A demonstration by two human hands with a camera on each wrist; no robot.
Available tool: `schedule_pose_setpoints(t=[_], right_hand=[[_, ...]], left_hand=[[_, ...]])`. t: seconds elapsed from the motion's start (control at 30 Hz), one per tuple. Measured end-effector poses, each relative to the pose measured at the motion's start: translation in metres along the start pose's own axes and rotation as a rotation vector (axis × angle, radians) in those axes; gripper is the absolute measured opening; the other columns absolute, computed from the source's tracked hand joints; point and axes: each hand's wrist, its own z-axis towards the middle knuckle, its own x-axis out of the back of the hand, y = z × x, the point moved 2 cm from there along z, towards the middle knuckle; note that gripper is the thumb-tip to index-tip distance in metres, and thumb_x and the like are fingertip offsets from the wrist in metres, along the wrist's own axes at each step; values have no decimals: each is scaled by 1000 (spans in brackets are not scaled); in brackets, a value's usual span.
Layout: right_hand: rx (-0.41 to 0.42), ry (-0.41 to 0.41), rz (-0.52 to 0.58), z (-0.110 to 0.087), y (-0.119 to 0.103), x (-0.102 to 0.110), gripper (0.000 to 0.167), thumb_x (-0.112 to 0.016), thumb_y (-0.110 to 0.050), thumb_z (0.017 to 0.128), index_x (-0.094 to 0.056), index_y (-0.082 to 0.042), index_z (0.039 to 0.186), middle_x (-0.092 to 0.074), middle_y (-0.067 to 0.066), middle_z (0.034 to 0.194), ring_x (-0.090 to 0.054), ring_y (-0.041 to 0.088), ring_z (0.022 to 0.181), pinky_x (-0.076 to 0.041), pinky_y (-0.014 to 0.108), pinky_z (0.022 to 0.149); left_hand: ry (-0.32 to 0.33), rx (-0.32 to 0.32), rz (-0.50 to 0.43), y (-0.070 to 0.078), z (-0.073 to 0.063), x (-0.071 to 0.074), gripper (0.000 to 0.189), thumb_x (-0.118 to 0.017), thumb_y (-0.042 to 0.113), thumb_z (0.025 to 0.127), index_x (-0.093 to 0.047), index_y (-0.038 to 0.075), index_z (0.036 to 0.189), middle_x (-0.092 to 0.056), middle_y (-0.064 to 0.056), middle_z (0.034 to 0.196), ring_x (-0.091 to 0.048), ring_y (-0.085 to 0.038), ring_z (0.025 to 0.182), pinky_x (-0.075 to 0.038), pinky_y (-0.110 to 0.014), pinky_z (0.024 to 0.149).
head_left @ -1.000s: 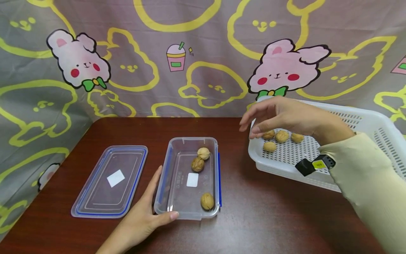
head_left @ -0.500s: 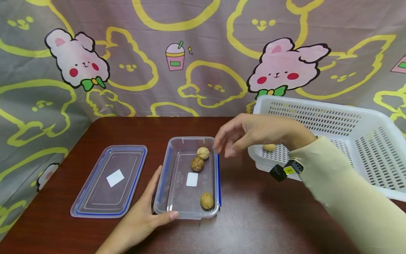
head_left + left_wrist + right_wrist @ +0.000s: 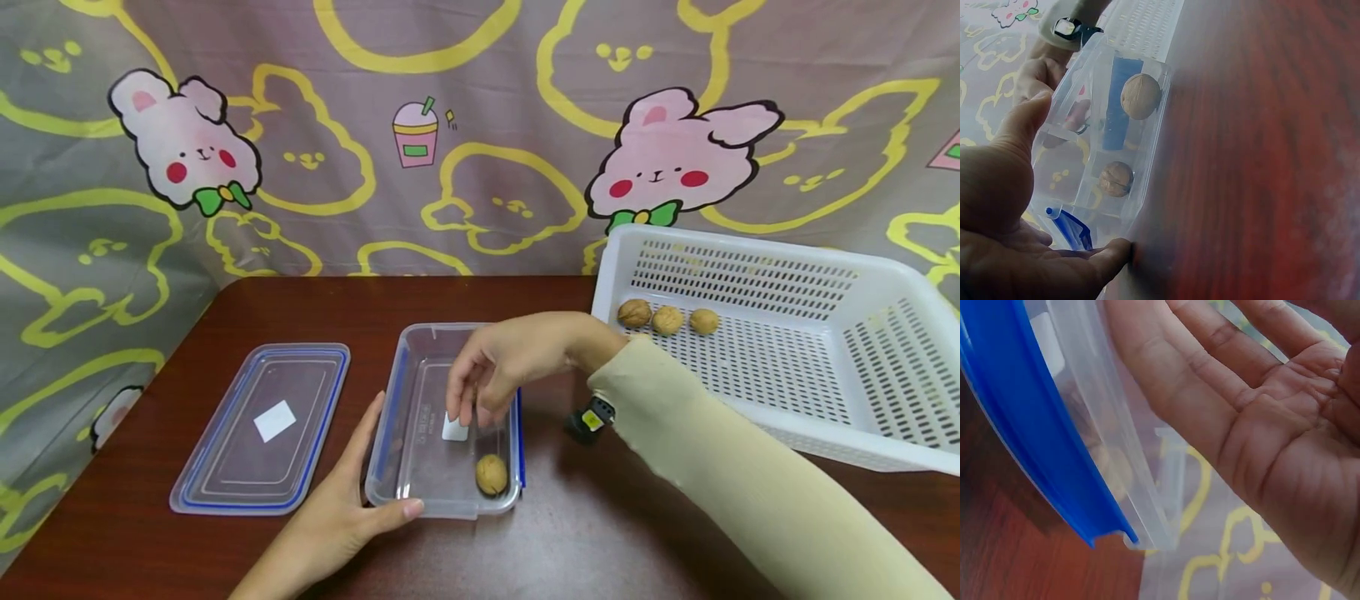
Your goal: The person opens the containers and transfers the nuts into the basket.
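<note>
A clear plastic food container (image 3: 423,350) with blue clips stands on the table. My left hand (image 3: 337,521) grips its near left corner, thumb over the near rim and fingers along the left side. My right hand (image 3: 517,362) hangs over the container, fingers pointing down inside and nothing visible between them. One walnut (image 3: 491,475) lies at the container's near right. Two more are hidden under the right hand in the head view. A walnut (image 3: 1116,179) shows low in the container in the left wrist view. A pale walnut (image 3: 1113,469) appears through the wall in the right wrist view.
A clear lid (image 3: 240,450) with a blue seal lies left of the container. A white perforated basket (image 3: 885,275) stands at the right, holding several walnuts (image 3: 667,320). A patterned cloth (image 3: 480,100) hangs behind the table (image 3: 600,533).
My right hand has moved left from above the basket to over the container, with its fingers down inside. The left hand and the container have stayed where they were.
</note>
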Motion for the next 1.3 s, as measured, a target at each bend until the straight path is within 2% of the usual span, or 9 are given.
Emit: schedule_pose_setpoints(t=[0.17, 0.3, 0.53, 0.73, 0.9, 1.0, 1.17, 1.23, 1.3], right_hand=[[-125, -26, -34, 19, 1, -6, 26, -62, 9, 91, -73, 4, 115, -75, 19, 105, -72, 16, 85, -63, 36, 81], [-211, -73, -96, 32, 1, -14, 26, -60, 11, 91, -74, 4, 112, -74, 12, 96, -68, 13, 80, -62, 30, 74], [-286, -99, -234, 44, 3, -23, 20, -65, 8, 91, -77, 1, 106, -72, -2, 81, -65, 10, 76, -60, 29, 67], [-312, -138, -197, 49, 11, -28, 18, -64, 8, 90, -74, 2, 104, -69, -1, 81, -63, 11, 75, -58, 27, 62], [-284, -166, -126, 52, 16, -31, 19, -60, 8, 92, -72, 6, 106, -67, -1, 82, -63, 11, 79, -60, 27, 62], [-271, -180, -82, 54, 17, -31, 17, -58, 7, 94, -71, 6, 105, -68, 1, 86, -65, 12, 81, -62, 29, 63], [-262, -208, -28, 58, 20, -32, 13, -60, 8, 95, -71, 3, 101, -70, 3, 90, -67, 13, 81, -63, 33, 65], [-255, -217, -15, 60, 22, -32, 13, -61, 8, 95, -71, 3, 101, -71, 3, 90, -67, 12, 79, -63, 33, 66], [-246, -225, 2, 62, 23, -33, 12, -60, 7, 96, -70, 2, 101, -72, 3, 89, -67, 12, 77, -64, 34, 67]], left_hand=[[17, -18, 41, -1, -1, 0, 121, -88, 38, 84, -2, 41, 168, -20, -10, 175, -46, -34, 145, -43, -33, 111], [11, -9, 28, -1, -1, 0, 121, -88, 37, 84, -1, 41, 168, -19, -10, 175, -46, -34, 144, -43, -33, 110], [12, -30, 27, -3, -1, -1, 121, -89, 37, 84, -2, 40, 168, -18, -9, 176, -45, -32, 144, -40, -19, 107], [18, -56, 22, -4, -1, -1, 121, -89, 35, 84, -3, 36, 169, -19, -10, 175, -46, -33, 143, -39, -18, 106], [12, -48, 22, -3, -1, -1, 121, -88, 35, 84, -2, 36, 169, -18, -11, 175, -47, -33, 141, -41, -20, 106], [13, -42, 39, -3, -1, -1, 121, -88, 36, 85, -2, 36, 169, -19, -11, 175, -48, -32, 140, -43, -27, 108], [14, -49, 35, -3, -1, -2, 121, -88, 35, 84, -2, 36, 169, -19, -14, 175, -46, -37, 143, -39, -56, 114], [12, -52, 26, -3, 0, -2, 121, -88, 35, 84, -2, 36, 169, -18, -15, 175, -44, -39, 145, -36, -64, 114], [12, -54, 22, -3, 0, -2, 121, -88, 35, 85, -2, 35, 169, -18, -15, 175, -43, -39, 145, -35, -65, 114]])
